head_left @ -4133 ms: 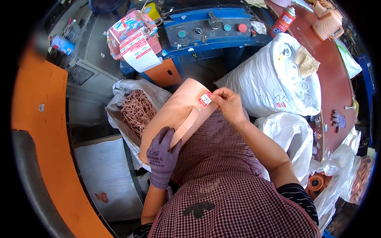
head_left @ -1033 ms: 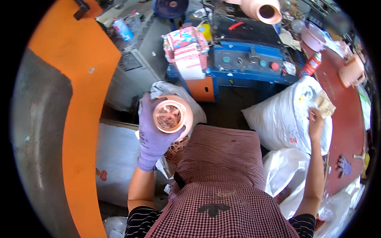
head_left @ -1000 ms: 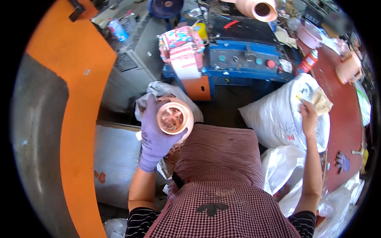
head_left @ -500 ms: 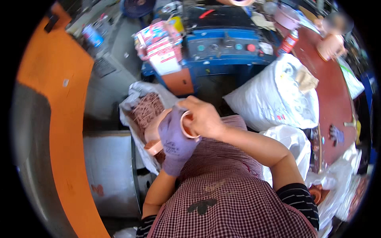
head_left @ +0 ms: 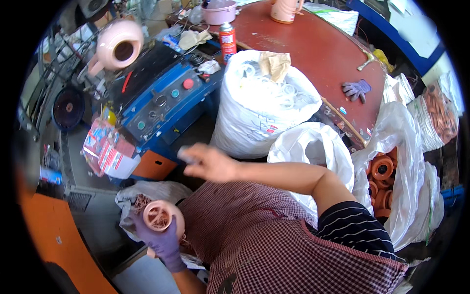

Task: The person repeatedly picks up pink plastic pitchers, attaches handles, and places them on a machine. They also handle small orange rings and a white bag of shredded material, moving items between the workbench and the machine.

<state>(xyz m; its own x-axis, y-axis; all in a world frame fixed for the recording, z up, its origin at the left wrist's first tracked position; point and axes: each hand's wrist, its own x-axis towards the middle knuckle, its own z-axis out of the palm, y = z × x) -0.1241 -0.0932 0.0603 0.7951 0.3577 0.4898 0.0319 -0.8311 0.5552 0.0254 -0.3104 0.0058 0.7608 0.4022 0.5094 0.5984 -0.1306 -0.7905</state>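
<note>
My left hand [head_left: 157, 239], in a purple glove, grips a pink plastic jug shell [head_left: 179, 221] with its round opening facing up. Through that opening, pink plastic strands show. Beneath and beside the shell is a whitish sack [head_left: 166, 188] of pink shavings [head_left: 141, 203]. My bare right hand [head_left: 213, 164] is raised apart from the shell, in front of the large white sack. Its fingers are bent together at a small greyish thing [head_left: 188, 155], too blurred to name.
Ahead stands a blue machine [head_left: 161, 100] with buttons, a pink jug [head_left: 119, 44] above it. White rings fill a large white sack [head_left: 235, 112]. On the red-brown table [head_left: 313, 54] lie a purple glove [head_left: 356, 90] and a red spray can [head_left: 227, 41]. Orange-brown rings [head_left: 382, 167] fill a bag at right.
The view has turned to the right. My right hand has left the shell's opening and moved away to the right. My left hand still holds the shell, now with its opening upward.
</note>
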